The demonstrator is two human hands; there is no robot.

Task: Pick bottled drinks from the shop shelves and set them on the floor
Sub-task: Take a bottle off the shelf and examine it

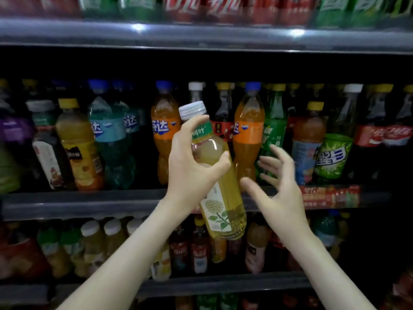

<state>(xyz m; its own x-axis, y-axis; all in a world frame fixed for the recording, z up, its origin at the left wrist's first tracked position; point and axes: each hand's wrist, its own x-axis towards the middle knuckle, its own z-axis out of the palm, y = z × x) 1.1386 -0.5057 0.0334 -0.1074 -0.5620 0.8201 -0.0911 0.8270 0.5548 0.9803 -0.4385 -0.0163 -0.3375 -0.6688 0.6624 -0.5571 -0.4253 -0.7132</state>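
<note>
- A bottle of yellow tea [221, 193] is gripped by the left hand [192, 173]; the fingers and thumb are curled round its upper body, just below the green neck band.
- The bottle is held in the air in front of the middle shelf [89, 204]. It is tilted, with the white cap [192, 110] above the grip and the base below the grip and to its right.
- A flower label is seen on the bottle below the gripping fingers.
- The right hand [277, 189] is held just right of the grip, fingers spread apart and slightly bent, with nothing clasped. Whether its thumb touches the bottle cannot be told.
- Behind the grip, a left orange soda bottle [164, 135] and a right orange soda bottle [248, 135] are stood on the shelf, with a dark cola bottle [223, 121] between them.
- A green soda bottle [273, 130] is seen behind the right hand's fingertips.
- Below the grip, smaller bottles [111, 240] are lined up on a lower shelf.
</note>
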